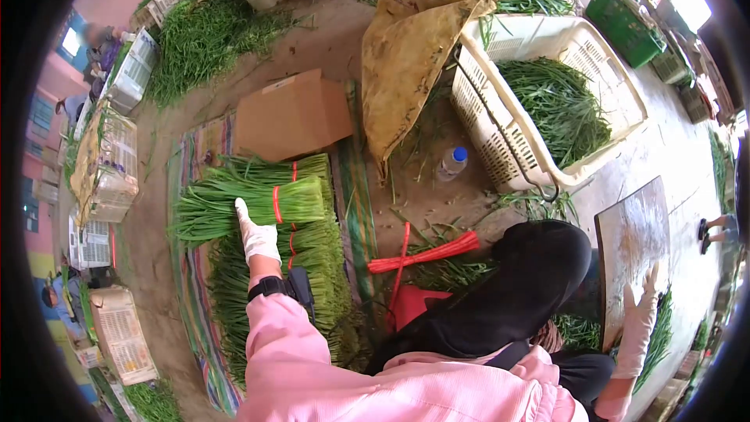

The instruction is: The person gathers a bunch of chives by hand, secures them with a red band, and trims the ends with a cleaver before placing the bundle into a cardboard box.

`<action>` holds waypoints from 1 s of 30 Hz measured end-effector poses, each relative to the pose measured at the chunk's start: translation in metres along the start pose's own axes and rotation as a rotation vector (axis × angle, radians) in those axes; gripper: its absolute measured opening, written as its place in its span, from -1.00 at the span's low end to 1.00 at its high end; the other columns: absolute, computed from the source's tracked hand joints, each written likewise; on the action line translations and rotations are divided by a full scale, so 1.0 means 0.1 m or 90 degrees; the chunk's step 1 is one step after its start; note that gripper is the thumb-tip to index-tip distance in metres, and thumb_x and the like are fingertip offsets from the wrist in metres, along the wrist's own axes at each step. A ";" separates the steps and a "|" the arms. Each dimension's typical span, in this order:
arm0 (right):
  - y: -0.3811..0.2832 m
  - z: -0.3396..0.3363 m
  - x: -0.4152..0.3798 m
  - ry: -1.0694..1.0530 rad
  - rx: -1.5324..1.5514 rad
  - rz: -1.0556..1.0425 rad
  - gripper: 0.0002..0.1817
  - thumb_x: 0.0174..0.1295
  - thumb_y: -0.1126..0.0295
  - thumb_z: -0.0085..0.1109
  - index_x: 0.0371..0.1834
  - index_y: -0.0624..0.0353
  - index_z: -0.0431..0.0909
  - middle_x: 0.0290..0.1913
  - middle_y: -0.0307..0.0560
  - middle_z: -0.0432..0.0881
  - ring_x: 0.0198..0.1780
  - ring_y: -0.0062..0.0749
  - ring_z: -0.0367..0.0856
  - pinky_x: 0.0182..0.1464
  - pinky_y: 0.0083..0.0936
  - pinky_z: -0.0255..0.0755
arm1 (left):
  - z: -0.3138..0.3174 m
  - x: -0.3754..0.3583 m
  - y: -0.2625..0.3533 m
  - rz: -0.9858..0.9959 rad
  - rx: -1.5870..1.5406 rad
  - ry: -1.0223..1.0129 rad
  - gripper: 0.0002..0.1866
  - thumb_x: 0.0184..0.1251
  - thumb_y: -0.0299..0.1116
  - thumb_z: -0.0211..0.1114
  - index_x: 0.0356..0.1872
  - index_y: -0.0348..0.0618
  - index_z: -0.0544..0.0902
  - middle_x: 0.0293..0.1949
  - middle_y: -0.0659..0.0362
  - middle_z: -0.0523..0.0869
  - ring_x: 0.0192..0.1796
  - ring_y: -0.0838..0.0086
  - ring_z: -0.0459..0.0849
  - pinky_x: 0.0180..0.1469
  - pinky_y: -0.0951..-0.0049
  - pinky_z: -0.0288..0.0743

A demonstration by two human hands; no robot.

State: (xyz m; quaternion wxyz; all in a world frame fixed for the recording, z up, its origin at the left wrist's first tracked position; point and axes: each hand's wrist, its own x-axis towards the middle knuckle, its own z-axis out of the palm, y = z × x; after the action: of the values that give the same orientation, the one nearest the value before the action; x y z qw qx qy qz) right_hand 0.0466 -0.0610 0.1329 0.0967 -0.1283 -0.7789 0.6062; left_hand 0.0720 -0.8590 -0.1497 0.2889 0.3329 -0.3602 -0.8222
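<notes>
Bundle of green stalks (293, 202), tied with a red band (276, 205), lies on top of the stacked bundles (316, 289) on the striped mat (185, 266), toward the mat's far edge in the head view; its leaves spread toward the mat's left edge and its evenly cut ends face the right edge. The white-gloved left hand (259, 238) holds it from the near side, thumb over the leaves and the other fingers out of sight. A black strap with a device (298, 285) circles that wrist. Just beyond the bundles, a flat piece of brown cardboard (293, 116) lies over the mat's far part. The gloved right hand (639, 316) is wide, fingers spread, at the near right part of a worn board (634, 242); whether it touches the board cannot be told. Between the stacked bundles and the black-clad knee (551, 254), red strips (426, 253) lie crossed over loose greens, near a red object (414, 305) partly hidden by the leg. Farther out on the floor (320, 43) stand a blue-capped bottle (451, 164) and a cream crate (488, 129) holding loose green leaves (555, 105), with a stained yellowish sack (406, 62) to the crate's left. A heap of greens (195, 43) lies at the far left, and another person (66, 305) shows at the left side.
</notes>
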 end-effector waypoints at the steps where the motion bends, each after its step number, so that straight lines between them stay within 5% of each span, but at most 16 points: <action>1: 0.02 0.00 -0.01 0.024 0.038 0.022 -0.37 0.61 0.45 -0.09 0.72 -0.11 0.08 0.68 -0.08 0.12 0.64 -0.31 0.10 0.60 -0.28 0.09 | 0.28 -0.14 0.06 -0.086 0.046 0.165 -0.06 0.43 0.15 0.34 0.68 0.13 0.04 0.59 -0.10 0.20 0.43 -0.03 0.44 0.44 0.10 0.42; 2: 0.05 -0.01 0.00 0.021 0.034 0.023 -0.37 0.61 0.45 -0.09 0.72 -0.11 0.08 0.68 -0.08 0.12 0.64 -0.31 0.10 0.60 -0.28 0.09 | 0.45 -0.24 0.09 -0.172 0.092 0.330 0.06 0.34 0.29 0.36 0.68 0.09 0.01 0.62 -0.12 0.10 0.49 -0.14 0.35 0.47 -0.06 0.39; 3: 0.09 -0.02 0.01 0.010 -0.127 -0.001 -0.29 0.54 0.54 -0.01 0.72 -0.09 0.08 0.67 -0.06 0.14 0.62 -0.31 0.14 0.57 -0.30 0.12 | 0.07 0.01 -0.05 -0.273 0.154 0.296 0.23 0.18 0.45 0.38 0.68 0.03 -0.06 0.65 -0.14 0.00 0.56 -0.28 0.19 0.46 -0.22 0.35; 4: 0.13 -0.04 0.03 -0.001 -0.285 -0.026 -0.21 0.46 0.64 0.07 0.72 -0.07 0.09 0.65 -0.05 0.16 0.60 -0.30 0.18 0.55 -0.33 0.16 | 0.05 0.03 -0.13 -0.300 0.228 0.314 0.12 0.30 0.38 0.33 0.67 -0.04 0.01 0.61 -0.17 0.08 0.54 -0.25 0.26 0.42 -0.14 0.45; 5: 0.20 -0.06 0.03 0.012 -0.321 -0.040 -0.10 0.34 0.77 0.13 0.72 -0.04 0.07 0.62 -0.01 0.23 0.56 -0.30 0.24 0.51 -0.38 0.20 | 0.13 -0.04 -0.15 -0.281 0.269 0.311 0.07 0.34 0.35 0.31 0.66 -0.06 0.06 0.60 -0.20 0.11 0.51 -0.25 0.31 0.37 -0.11 0.50; 12: 0.33 -0.16 -0.02 -0.006 -0.388 -0.009 -0.17 0.42 0.73 0.06 0.72 -0.01 0.07 0.61 0.09 0.24 0.57 -0.25 0.23 0.54 -0.39 0.15 | 0.43 -0.23 -0.21 -0.218 0.386 0.427 -0.08 0.43 0.15 0.35 0.56 -0.30 0.22 0.40 -0.27 0.46 0.33 -0.12 0.60 0.23 0.06 0.65; 13: 0.42 -0.22 -0.03 -0.008 -0.360 -0.009 -0.20 0.44 0.69 0.07 0.72 0.00 0.07 0.62 0.09 0.23 0.58 -0.24 0.22 0.54 -0.40 0.13 | 0.41 -0.17 -0.28 -0.077 0.710 0.500 -0.16 0.44 0.03 0.39 0.48 -0.40 0.28 0.29 -0.25 0.58 0.21 -0.08 0.68 0.23 0.13 0.63; 16: 0.46 -0.25 -0.09 -0.011 -0.343 0.005 -0.22 0.47 0.62 0.08 0.72 0.02 0.06 0.63 0.11 0.20 0.60 -0.24 0.19 0.54 -0.42 0.11 | 0.96 -0.59 -0.12 0.282 1.188 0.284 -0.29 0.33 -0.43 0.37 0.49 -0.28 0.32 0.35 -0.27 0.52 0.28 -0.08 0.62 0.35 0.16 0.52; 18: 0.40 -0.20 -0.20 -0.014 -0.356 0.024 -0.22 0.47 0.59 0.10 0.72 0.02 0.06 0.64 0.12 0.18 0.60 -0.24 0.18 0.53 -0.43 0.11 | 1.17 -0.49 -0.12 0.252 1.370 0.003 0.10 0.10 -0.62 0.37 0.68 0.11 0.00 0.56 -0.15 0.29 0.55 -0.11 0.30 0.55 0.07 0.29; 21: 0.32 -0.08 -0.27 0.031 -0.285 0.071 -0.21 0.46 0.56 0.15 0.71 0.06 0.06 0.59 0.16 0.25 0.58 -0.25 0.22 0.51 -0.44 0.14 | 1.40 -0.35 -0.19 0.065 1.574 -0.258 0.37 -0.01 -0.47 0.57 0.71 0.25 -0.28 0.69 0.01 0.03 0.71 -0.02 -0.03 0.69 -0.05 -0.24; 27: 0.33 -0.21 -0.34 0.041 -0.388 0.116 -0.22 0.45 0.52 0.20 0.70 0.11 0.09 0.48 0.07 0.41 0.33 -0.41 0.46 0.37 -0.55 0.30 | 1.19 0.02 -0.55 0.005 1.591 -0.347 0.38 -0.08 -0.13 0.73 0.70 0.21 -0.12 0.63 0.05 0.21 0.67 0.08 0.10 0.68 -0.03 -0.15; 30: 0.48 -0.30 -0.37 0.023 -0.293 0.140 -0.20 0.42 0.69 0.15 0.69 0.10 0.09 0.60 0.13 0.23 0.56 -0.21 0.28 0.51 -0.44 0.18 | 1.06 -0.12 -0.55 0.102 1.623 -0.399 0.20 0.01 -0.08 0.68 0.66 0.15 0.08 0.59 0.06 0.29 0.63 0.08 0.19 0.69 -0.01 -0.14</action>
State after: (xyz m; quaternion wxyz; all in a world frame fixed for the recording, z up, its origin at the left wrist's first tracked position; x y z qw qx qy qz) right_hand 0.0946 -0.0338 0.0941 0.0122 -0.2420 -0.8757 0.4177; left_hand -0.0142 -0.7762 -0.1339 -0.2739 0.1441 -0.9483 0.0704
